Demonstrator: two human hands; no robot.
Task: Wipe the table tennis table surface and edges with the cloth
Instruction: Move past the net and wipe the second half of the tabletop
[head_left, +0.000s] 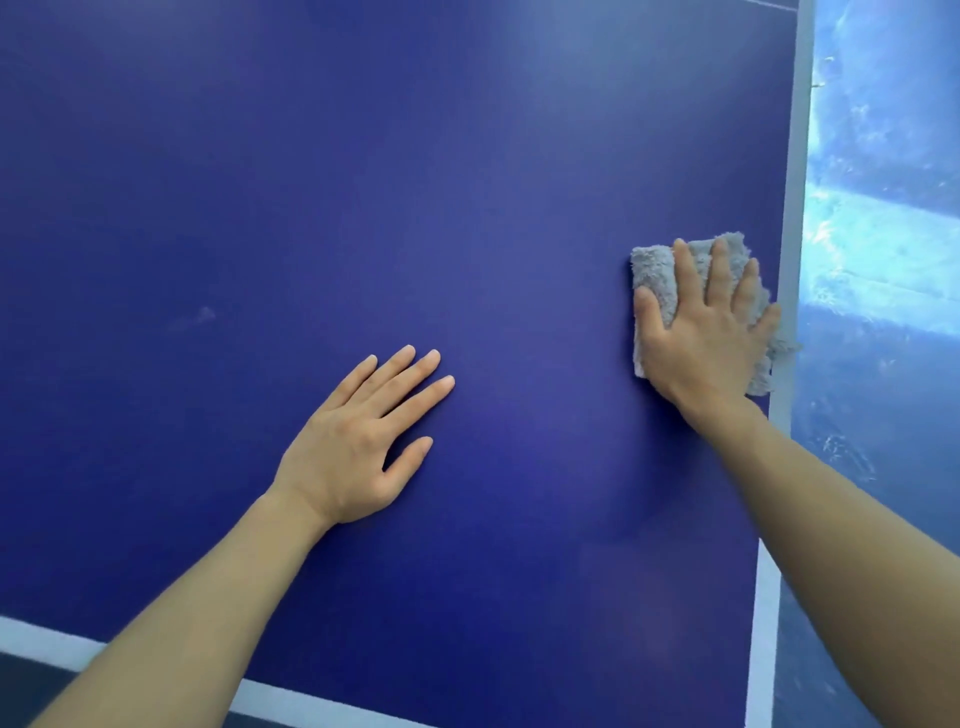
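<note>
The dark blue table tennis table (363, 182) fills most of the view, with a white line along its right edge (792, 208) and its near edge (47, 642). A folded grey fluffy cloth (655, 270) lies flat on the table close to the right edge line. My right hand (709, 332) presses down on the cloth with straight, spread fingers. My left hand (363, 441) rests flat on the bare table surface, fingers straight, well to the left of the cloth.
Past the right edge lies a glossy blue floor (883, 234) with bright reflections. A faint pale smudge (205, 314) marks the table surface at the left. A dark floor strip (31, 686) shows below the near edge.
</note>
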